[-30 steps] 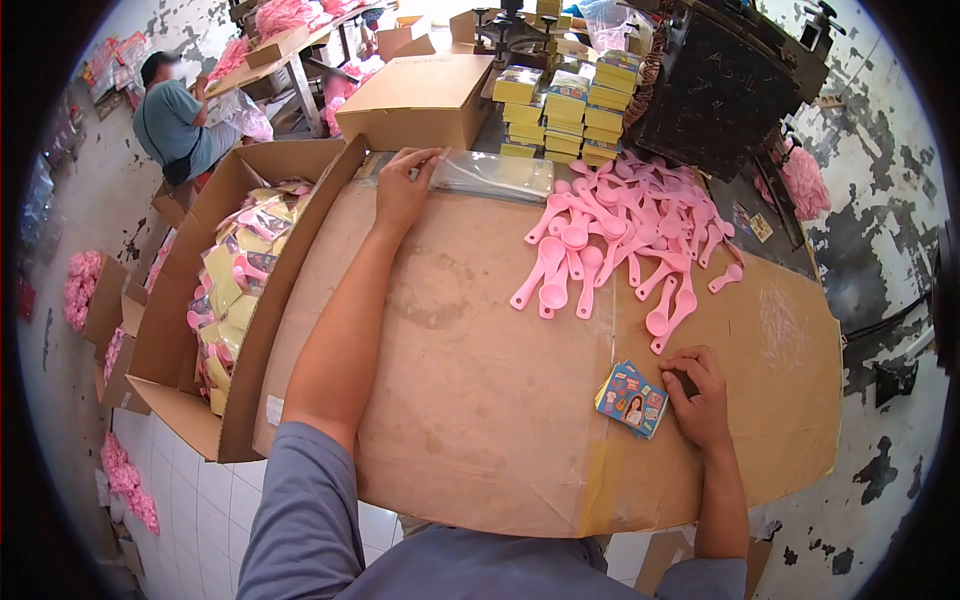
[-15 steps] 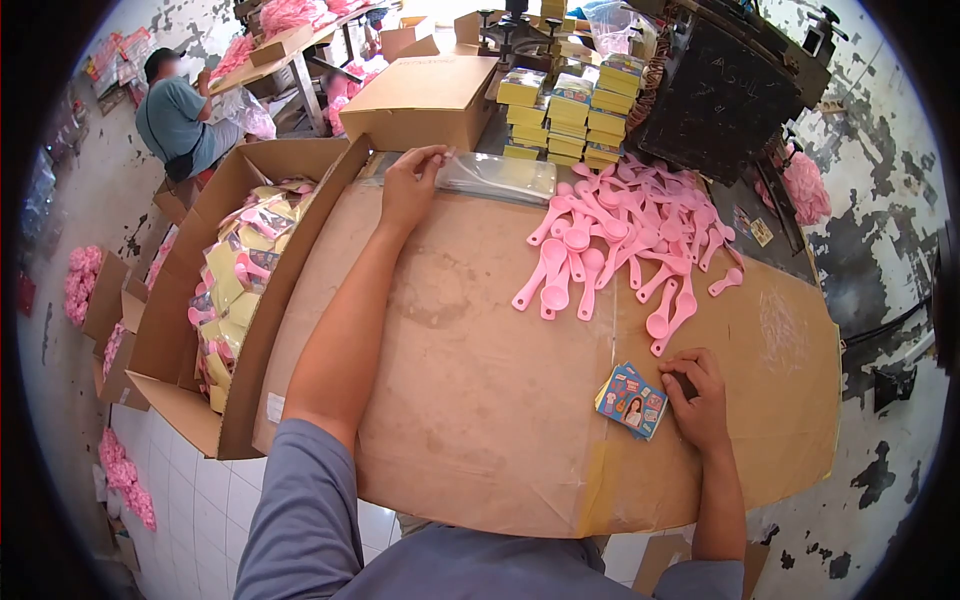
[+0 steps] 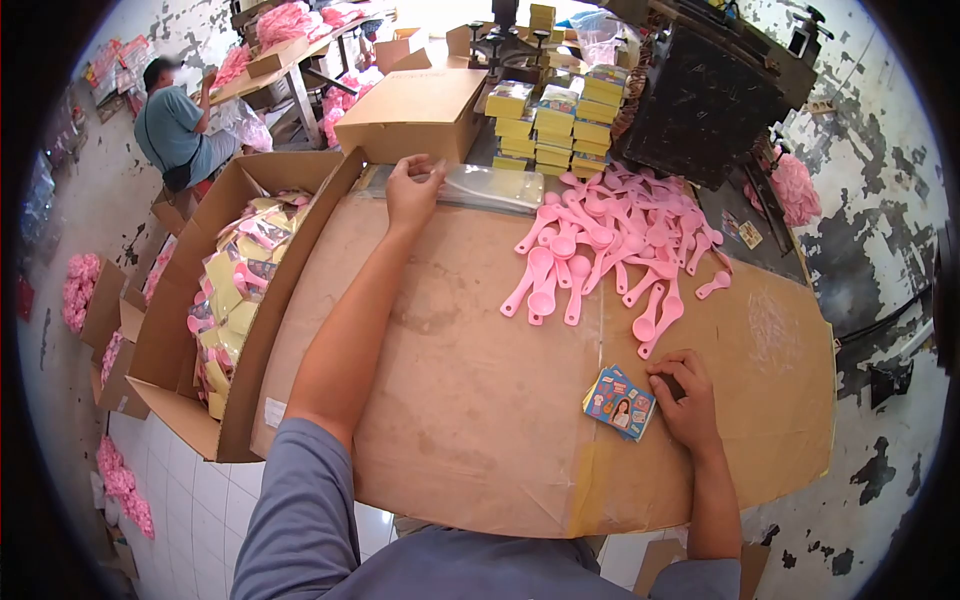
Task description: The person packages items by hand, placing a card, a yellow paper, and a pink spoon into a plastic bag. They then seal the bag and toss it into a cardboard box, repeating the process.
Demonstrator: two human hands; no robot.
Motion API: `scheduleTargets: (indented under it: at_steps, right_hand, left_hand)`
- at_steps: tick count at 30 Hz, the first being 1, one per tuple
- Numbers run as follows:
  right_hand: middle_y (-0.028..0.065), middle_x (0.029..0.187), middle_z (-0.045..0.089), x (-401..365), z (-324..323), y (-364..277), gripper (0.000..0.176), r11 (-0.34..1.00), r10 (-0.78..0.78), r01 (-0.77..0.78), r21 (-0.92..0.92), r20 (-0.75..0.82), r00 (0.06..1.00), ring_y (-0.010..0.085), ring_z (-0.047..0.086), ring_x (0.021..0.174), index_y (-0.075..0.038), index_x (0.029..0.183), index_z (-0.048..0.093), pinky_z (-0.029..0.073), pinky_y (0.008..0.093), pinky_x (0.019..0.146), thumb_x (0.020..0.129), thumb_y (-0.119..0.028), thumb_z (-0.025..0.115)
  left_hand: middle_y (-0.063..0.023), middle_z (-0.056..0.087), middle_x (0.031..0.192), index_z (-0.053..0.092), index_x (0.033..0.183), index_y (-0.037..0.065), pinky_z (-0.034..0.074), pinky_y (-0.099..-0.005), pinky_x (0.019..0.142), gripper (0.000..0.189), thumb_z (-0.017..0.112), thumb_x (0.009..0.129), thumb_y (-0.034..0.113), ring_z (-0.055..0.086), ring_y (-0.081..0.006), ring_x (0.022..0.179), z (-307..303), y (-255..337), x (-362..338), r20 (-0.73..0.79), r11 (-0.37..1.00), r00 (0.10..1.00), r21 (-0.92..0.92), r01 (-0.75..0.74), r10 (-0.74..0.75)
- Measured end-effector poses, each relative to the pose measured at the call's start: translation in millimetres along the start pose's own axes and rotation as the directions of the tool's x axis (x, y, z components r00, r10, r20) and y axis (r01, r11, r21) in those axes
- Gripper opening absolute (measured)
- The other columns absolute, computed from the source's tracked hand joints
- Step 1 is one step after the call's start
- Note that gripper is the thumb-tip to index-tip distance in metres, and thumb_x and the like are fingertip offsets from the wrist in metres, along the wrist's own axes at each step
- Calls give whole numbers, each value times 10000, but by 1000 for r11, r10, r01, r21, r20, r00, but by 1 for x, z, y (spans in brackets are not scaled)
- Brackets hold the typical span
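My left hand (image 3: pixel 414 193) is over the left part of a stack of clear plastic bags (image 3: pixel 490 187) at the table's far edge. Its fingertips are pressed together in a pinch; whether a bag is between them I cannot make out. My right hand (image 3: pixel 690 403) rests on the cardboard-covered table, just right of a small stack of blue picture cards (image 3: pixel 619 403). Its fingers are curled, with a gap between thumb and index finger and nothing visible in them. Beyond it lies a heap of pink plastic measuring spoons (image 3: pixel 625 225).
An open carton (image 3: pixel 240 410) at left holds packed cards and spoons. Behind the bags stand a closed carton (image 3: pixel 410 100) and stacks of yellow-edged cards (image 3: pixel 552 125). A black machine (image 3: pixel 690 100) stands at back right. Another person (image 3: pixel 175 125) sits at far left.
The view has shifted slightly, so the table items appear a little to the left and lower. My left fingers have curled in more over the bags. My right hand stays beside the cards.
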State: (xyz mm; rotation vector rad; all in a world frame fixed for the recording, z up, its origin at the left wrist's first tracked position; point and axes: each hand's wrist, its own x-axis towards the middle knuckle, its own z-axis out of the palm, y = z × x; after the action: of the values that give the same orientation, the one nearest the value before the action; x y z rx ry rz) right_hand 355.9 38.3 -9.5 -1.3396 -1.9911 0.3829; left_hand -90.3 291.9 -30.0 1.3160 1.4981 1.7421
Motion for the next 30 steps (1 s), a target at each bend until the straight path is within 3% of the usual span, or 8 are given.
scheduleTargets:
  at_steps: [8, 14, 17, 19, 21, 22, 28, 30]
  right_hand:
    - [115, 1020, 641, -3, -3, 4, 127, 1000, -19, 19, 23, 7, 1000, 290, 612, 1004, -15, 977, 728, 497, 393, 876, 852, -34, 744]
    - [119, 1017, 637, -5, -5, 7, 119, 998, -59, 59, 23, 4, 998, 300, 607, 998, -19, 975, 721, 497, 398, 879, 860, -45, 739]
    - [122, 1027, 640, -7, -6, 5, 120, 997, -66, 66, 32, 11, 998, 305, 607, 1006, -19, 974, 716, 498, 402, 884, 859, -47, 737]
    - [124, 1034, 641, -7, -7, 6, 123, 996, -85, 84, 23, 13, 996, 308, 608, 1013, -18, 974, 713, 499, 405, 886, 856, -46, 736]
    - [125, 1042, 642, -8, -9, 5, 127, 996, -91, 91, 24, 20, 996, 311, 609, 1022, -19, 976, 713, 499, 409, 893, 854, -45, 735]
    - [126, 1046, 642, -8, -10, 5, 128, 995, -95, 95, 22, 23, 995, 313, 609, 1026, -20, 976, 713, 499, 411, 896, 852, -44, 734]
    - [127, 1067, 645, -11, -8, 6, 128, 996, -87, 86, 24, 22, 996, 316, 608, 1048, -20, 977, 714, 494, 418, 933, 853, -47, 734]
    - [127, 1072, 644, -11, -8, 6, 127, 996, -93, 92, 13, 23, 995, 315, 606, 1058, -19, 978, 715, 492, 419, 942, 856, -51, 734]
  left_hand:
    - [-112, 710, 1047, 639, 1241, -43, 562, -244, 740, 410, 774, 867, 56, 703, -139, 863, -2, 26, 3, -55, 956, 966, -141, -258, 253]
    - [-86, 721, 1049, 659, 1240, 6, 559, -283, 745, 373, 722, 874, 35, 694, -132, 839, -41, 144, -30, 50, 875, 883, 118, -470, 467]
    - [-91, 711, 1053, 679, 1189, 27, 554, -314, 723, 319, 687, 871, 1, 699, -189, 847, -64, 214, -89, 123, 751, 826, 360, -554, 550]
    - [-125, 691, 1053, 686, 1133, 22, 557, -350, 727, 295, 699, 841, -19, 686, -245, 880, -71, 231, -140, 267, 440, 608, 487, -755, 747]
    - [-152, 674, 1061, 671, 1132, 9, 560, -379, 746, 315, 703, 819, 14, 676, -277, 921, -72, 222, -208, 488, 321, 536, 458, -829, 688]
    - [-166, 666, 1089, 660, 1159, -14, 552, -394, 744, 341, 668, 832, 84, 663, -269, 892, -78, 196, -236, 681, 133, 389, 397, -908, 620]
    - [-173, 599, 1289, 641, 1285, -5, 558, -328, 736, 450, 628, 851, 112, 655, -224, 1015, -50, 151, -336, 951, 267, 135, 58, -962, 280]
    - [-174, 596, 1296, 636, 1289, -8, 569, -327, 747, 455, 629, 849, 109, 651, -227, 1051, -40, 156, -335, 926, 331, 190, 77, -940, 325]
